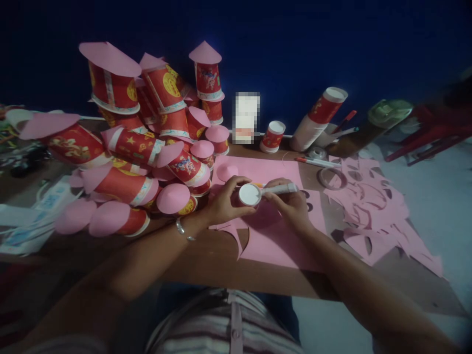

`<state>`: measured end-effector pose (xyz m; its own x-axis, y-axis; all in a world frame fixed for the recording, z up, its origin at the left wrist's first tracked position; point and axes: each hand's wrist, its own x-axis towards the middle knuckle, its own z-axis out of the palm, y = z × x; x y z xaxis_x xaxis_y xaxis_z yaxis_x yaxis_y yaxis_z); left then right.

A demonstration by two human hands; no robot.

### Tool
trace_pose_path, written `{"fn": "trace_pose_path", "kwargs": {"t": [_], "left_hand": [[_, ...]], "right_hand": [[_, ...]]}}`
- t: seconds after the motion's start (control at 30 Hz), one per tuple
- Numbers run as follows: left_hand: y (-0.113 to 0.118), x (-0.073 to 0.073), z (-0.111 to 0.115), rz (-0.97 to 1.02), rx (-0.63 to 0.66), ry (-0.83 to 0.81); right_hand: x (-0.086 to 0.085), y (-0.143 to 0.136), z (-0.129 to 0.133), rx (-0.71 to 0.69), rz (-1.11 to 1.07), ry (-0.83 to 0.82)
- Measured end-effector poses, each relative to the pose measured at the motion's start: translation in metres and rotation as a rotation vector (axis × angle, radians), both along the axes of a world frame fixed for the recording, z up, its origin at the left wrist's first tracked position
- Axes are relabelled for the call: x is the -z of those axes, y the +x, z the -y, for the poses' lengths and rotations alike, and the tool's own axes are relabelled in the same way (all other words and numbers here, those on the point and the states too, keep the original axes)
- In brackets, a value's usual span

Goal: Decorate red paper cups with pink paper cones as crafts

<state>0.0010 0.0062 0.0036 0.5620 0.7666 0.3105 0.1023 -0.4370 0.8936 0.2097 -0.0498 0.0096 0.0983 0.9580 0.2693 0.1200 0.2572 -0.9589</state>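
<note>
Over the pink paper sheet (291, 248), my left hand (225, 201) is wrapped round a paper cup (250, 194), its round white end facing up. A pale, slim glue-like tube (282, 189) lies in the grip of my right hand (293, 204), its narrow tip pointing left at the cup's rim. Whether the tip touches the rim I cannot tell. A small pink paper cone (227, 171) sits just beyond my left hand. Something orange and thin shows behind the cup, mostly hidden.
Red cups with pink cone roofs (173, 162) are piled at left. Stacked cups (319, 118) lean at the back, beside a single red cup (273, 136). Pens (319, 162), a tape roll (332, 178) and pink paper scraps (376, 209) lie at right.
</note>
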Motion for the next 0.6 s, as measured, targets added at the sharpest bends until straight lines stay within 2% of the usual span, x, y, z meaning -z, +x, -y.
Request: {"fn": "trace_pose_path", "kwargs": {"t": [0.1,0.37,0.47,0.6], "left_hand": [[-0.001,-0.002,0.001,0.020,-0.002,-0.034],[-0.001,-0.016,0.003,-0.025,0.084,0.016],[0.000,-0.011,0.001,-0.007,0.101,0.068],[0.001,-0.002,-0.001,-0.009,0.034,0.146]], "right_hand": [[0.000,-0.001,0.000,-0.013,-0.045,-0.016],[0.002,-0.001,0.002,0.003,-0.098,-0.001],[-0.001,-0.002,0.002,0.004,-0.066,0.009],[-0.005,-0.001,0.003,0.005,0.010,0.048]]}}
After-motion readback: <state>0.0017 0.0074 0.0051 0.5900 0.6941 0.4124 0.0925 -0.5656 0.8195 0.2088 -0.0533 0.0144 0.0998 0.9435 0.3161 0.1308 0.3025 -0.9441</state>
